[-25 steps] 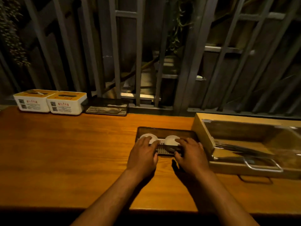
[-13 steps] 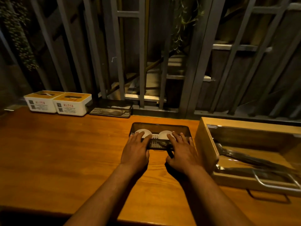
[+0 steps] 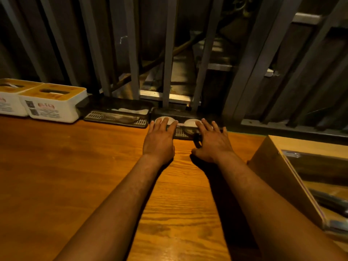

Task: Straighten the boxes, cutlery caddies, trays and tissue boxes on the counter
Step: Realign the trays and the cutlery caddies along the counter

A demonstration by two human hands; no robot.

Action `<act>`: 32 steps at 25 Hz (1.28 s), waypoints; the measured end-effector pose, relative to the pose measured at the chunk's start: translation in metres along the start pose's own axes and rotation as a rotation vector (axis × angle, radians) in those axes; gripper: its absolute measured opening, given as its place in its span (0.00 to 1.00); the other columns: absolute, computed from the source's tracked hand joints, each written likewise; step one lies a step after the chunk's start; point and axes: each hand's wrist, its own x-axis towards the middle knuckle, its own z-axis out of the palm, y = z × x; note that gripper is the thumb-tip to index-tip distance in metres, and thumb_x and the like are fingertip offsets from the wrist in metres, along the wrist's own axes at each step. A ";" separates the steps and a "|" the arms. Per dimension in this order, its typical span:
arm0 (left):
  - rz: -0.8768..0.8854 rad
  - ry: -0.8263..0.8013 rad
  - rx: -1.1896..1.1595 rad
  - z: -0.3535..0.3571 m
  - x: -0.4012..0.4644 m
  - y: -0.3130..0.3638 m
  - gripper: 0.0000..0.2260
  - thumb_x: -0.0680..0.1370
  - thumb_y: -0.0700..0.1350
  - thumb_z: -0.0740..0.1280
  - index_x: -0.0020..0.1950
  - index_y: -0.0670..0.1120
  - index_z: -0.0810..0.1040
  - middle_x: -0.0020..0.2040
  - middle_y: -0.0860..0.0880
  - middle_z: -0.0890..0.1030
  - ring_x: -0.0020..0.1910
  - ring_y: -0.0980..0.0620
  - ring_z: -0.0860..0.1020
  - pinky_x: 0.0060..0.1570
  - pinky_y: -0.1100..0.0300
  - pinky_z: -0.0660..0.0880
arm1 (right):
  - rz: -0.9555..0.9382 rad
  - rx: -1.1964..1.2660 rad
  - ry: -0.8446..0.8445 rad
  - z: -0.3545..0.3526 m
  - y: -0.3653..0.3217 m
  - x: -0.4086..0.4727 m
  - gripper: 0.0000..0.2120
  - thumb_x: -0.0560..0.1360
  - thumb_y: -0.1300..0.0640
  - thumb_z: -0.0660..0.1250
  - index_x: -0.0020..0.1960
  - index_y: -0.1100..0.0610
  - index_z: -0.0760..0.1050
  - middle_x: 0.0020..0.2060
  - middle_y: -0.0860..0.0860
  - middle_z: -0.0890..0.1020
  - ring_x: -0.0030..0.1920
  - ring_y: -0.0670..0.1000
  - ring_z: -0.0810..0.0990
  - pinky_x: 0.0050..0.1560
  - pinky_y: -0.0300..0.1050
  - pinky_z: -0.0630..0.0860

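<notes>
You had slid the dark tray [image 3: 188, 117] back against the railing; your left hand [image 3: 159, 143] and right hand [image 3: 212, 146] pressed it, fingers straight, gripping nothing.

1. The bench [image 3: 75, 176] was orange-brown wood w/ visible grain, running left to right under a wall of grey bars.
2. Far left, at the back edge: two white tissue boxes [image 3: 50, 102] w/ yellow tops, side by side and touching.
3. Just right of them: a dark slotted tray [image 3: 116, 115], lengthwise along the back edge, w/ pale cutlery in it.
4. Next to that, nearly end to end: a second dark tray [image 3: 180, 131] holding two white dishes, also at the back.
5. Right side: a wooden box [image 3: 271, 166], angled to the bench edge, nearer the camera.
</notes>
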 end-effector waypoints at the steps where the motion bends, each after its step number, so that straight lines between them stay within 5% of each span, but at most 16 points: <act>1: -0.004 0.011 0.002 0.005 0.008 -0.004 0.35 0.73 0.47 0.68 0.77 0.52 0.57 0.77 0.44 0.60 0.77 0.43 0.54 0.76 0.45 0.46 | 0.004 -0.008 0.002 0.001 -0.001 0.010 0.52 0.68 0.39 0.73 0.79 0.46 0.44 0.80 0.49 0.47 0.79 0.58 0.44 0.76 0.64 0.43; 10: 0.021 0.019 0.024 0.025 0.034 -0.022 0.37 0.72 0.47 0.68 0.78 0.51 0.54 0.78 0.43 0.58 0.78 0.42 0.52 0.76 0.43 0.47 | -0.013 -0.077 0.019 0.012 -0.002 0.041 0.54 0.67 0.38 0.72 0.79 0.47 0.41 0.80 0.51 0.46 0.79 0.60 0.43 0.75 0.66 0.42; 13: 0.003 -0.121 0.108 -0.001 0.036 -0.011 0.37 0.75 0.50 0.66 0.79 0.52 0.51 0.80 0.42 0.54 0.78 0.39 0.49 0.76 0.42 0.46 | -0.011 -0.034 -0.084 -0.013 -0.001 0.037 0.52 0.69 0.42 0.72 0.80 0.47 0.40 0.80 0.51 0.44 0.79 0.60 0.45 0.75 0.67 0.47; 16: 0.010 -0.104 0.112 -0.040 0.025 0.010 0.33 0.77 0.53 0.64 0.79 0.54 0.55 0.77 0.43 0.62 0.76 0.41 0.58 0.74 0.40 0.52 | -0.015 0.049 0.050 -0.040 -0.007 0.018 0.48 0.72 0.45 0.71 0.79 0.44 0.41 0.80 0.52 0.45 0.78 0.60 0.50 0.75 0.65 0.55; 19: 0.070 -0.012 0.061 -0.086 -0.005 0.048 0.24 0.78 0.53 0.63 0.74 0.54 0.67 0.70 0.48 0.74 0.71 0.46 0.67 0.74 0.43 0.55 | -0.043 0.152 0.170 -0.064 -0.011 -0.027 0.41 0.73 0.48 0.70 0.79 0.44 0.51 0.80 0.52 0.50 0.77 0.59 0.56 0.74 0.61 0.60; 24: 0.087 0.094 0.014 -0.143 -0.078 0.129 0.20 0.78 0.54 0.61 0.70 0.57 0.72 0.67 0.52 0.76 0.69 0.50 0.70 0.71 0.48 0.58 | -0.098 0.387 0.301 -0.105 0.032 -0.130 0.32 0.75 0.50 0.67 0.77 0.45 0.60 0.77 0.50 0.61 0.74 0.55 0.63 0.71 0.55 0.65; 29: 0.065 0.137 -0.181 -0.161 -0.152 0.246 0.18 0.78 0.52 0.64 0.68 0.54 0.75 0.65 0.51 0.78 0.66 0.49 0.73 0.66 0.51 0.67 | -0.140 0.384 0.279 -0.108 0.150 -0.246 0.27 0.74 0.48 0.67 0.72 0.46 0.69 0.70 0.49 0.71 0.69 0.54 0.70 0.68 0.52 0.69; 32: 0.089 0.065 -0.179 -0.149 -0.170 0.322 0.19 0.79 0.55 0.62 0.70 0.55 0.73 0.69 0.50 0.74 0.70 0.50 0.69 0.67 0.53 0.63 | -0.128 0.271 0.188 -0.093 0.220 -0.294 0.29 0.73 0.40 0.66 0.73 0.43 0.67 0.73 0.47 0.68 0.72 0.51 0.65 0.71 0.54 0.63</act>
